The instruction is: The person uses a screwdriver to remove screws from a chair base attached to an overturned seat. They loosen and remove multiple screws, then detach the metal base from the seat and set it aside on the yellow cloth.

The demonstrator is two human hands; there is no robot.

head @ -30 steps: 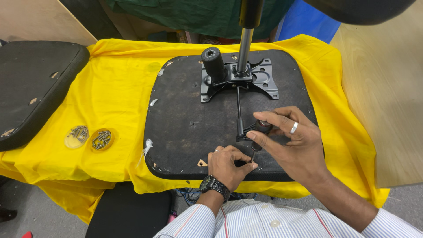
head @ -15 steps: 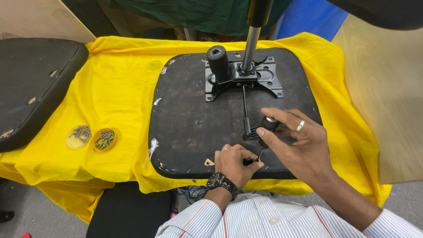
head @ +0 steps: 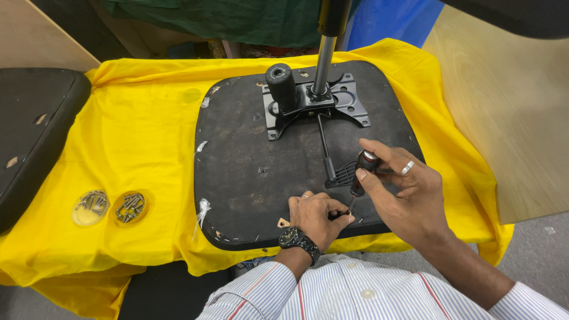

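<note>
Black-handled, the screwdriver [head: 360, 175] stands nearly upright in the right hand [head: 406, 198], whose fingers and thumb are curled closed around the grip. Its tip comes down near the front edge of the upturned chair seat base [head: 249, 172], which lies on a yellow cloth [head: 142, 148]. The left hand [head: 317, 218] rests on the seat just beside the tip, fingers pinched closed around the shaft's lower end; whatever small fastener sits under them is hidden.

With the fingertips this close to the point, a slip of the driver could jab them or skid across the seat's fabric. A tilted shaft could cam out and chew the screw head. The black lever [head: 332, 172] from the metal mounting plate [head: 314, 104] crowds the right hand, so a turn of the wrist may knock it. Two shallow lids of screws [head: 109, 207] sit well apart at the left, near the cloth's sagging edge, where a tug on the cloth could spill them.
</note>
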